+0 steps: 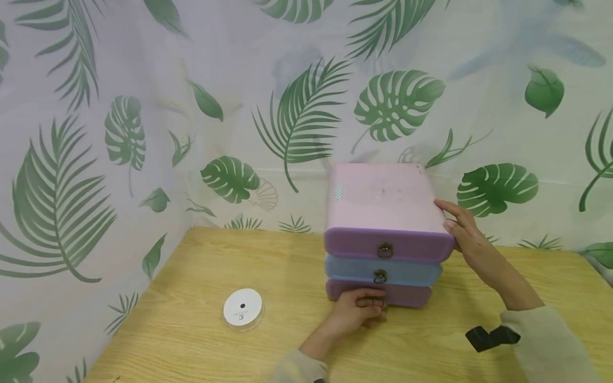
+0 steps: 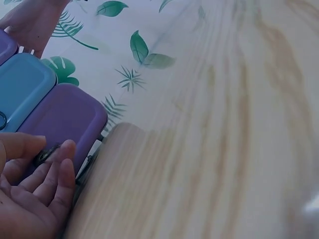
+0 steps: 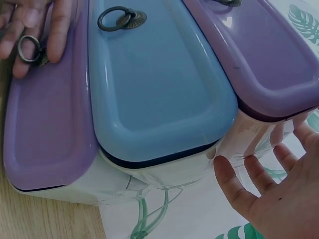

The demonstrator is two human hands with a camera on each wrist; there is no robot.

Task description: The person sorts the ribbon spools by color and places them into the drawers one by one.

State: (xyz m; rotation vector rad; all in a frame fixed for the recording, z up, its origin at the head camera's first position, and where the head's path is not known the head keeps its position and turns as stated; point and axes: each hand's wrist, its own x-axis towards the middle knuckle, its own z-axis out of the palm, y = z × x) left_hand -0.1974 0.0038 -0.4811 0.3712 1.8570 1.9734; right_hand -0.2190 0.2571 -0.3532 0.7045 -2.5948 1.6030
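Note:
A small three-drawer chest point(image 1: 383, 199) with a pink top stands on the table, its front purple, blue and purple from top to bottom. My left hand point(image 1: 353, 313) is at the lowest purple drawer point(image 1: 407, 295). The drawer's ring pull point(image 3: 30, 50) shows among the loosely bent fingers, thumb on one side and fingertips on the other. Against the chest's right side my right hand point(image 1: 471, 242) rests, its fingers spread along the clear wall point(image 3: 254, 142). The blue drawer point(image 3: 164, 89) and upper purple drawer point(image 3: 274, 55) have ring pulls too.
To the left of the chest a white-faced round spool point(image 1: 242, 307) lies flat on the wood-grain table point(image 1: 191, 282). Behind the table hangs a white cloth point(image 1: 230, 133) printed with green leaves. A black strap piece point(image 1: 490, 338) sticks out from the right sleeve.

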